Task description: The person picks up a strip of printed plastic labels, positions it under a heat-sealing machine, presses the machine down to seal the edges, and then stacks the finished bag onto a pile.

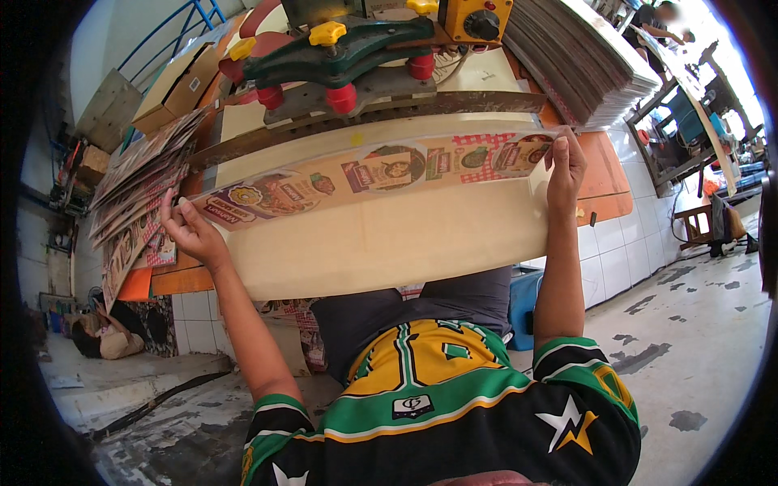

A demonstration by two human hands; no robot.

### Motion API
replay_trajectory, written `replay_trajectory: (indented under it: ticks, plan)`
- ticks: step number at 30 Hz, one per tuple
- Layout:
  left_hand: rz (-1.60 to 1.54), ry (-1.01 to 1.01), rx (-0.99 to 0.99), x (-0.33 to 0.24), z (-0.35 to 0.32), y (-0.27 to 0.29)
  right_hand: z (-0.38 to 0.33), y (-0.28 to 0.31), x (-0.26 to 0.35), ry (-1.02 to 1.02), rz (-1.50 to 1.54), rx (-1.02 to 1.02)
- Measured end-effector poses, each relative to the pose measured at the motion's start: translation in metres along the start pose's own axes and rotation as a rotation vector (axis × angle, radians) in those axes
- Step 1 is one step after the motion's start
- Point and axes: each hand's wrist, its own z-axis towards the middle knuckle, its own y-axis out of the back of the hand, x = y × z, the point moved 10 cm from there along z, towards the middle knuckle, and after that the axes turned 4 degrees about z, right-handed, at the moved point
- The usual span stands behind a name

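Note:
I hold a long printed cardboard sheet [381, 174] stretched across a pale worktable [405, 239], its printed side up with food pictures on it. My left hand [188, 231] pinches the sheet's left end. My right hand [565, 166] pinches its right end. The far edge of the sheet lies close against the base of a green machine [340, 57] with yellow and red knobs.
A fanned pile of printed sheets [142, 182] lies at the left. A tall stack of flat cardboard [583, 61] rises at the right. A yellow control box [478, 18] sits on the machine. Another person [660, 20] stands far right; someone sits low on the floor [109, 336] at left.

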Motion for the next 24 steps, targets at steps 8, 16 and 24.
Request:
replay_trajectory:
  ticks: [8, 16, 24]
  plan:
    - [0.031, 0.006, 0.052, 0.012, -0.002, 0.000, 0.000, -0.008, 0.007, -0.005, -0.107, 0.000]
    - [0.014, -0.037, 0.058, 0.013, -0.001, -0.003, 0.000, -0.008, 0.001, -0.003, -0.151, 0.028]
    - [-0.034, 0.027, 0.055, 0.017, -0.003, -0.002, 0.001, -0.016, 0.011, 0.002, -0.162, 0.032]
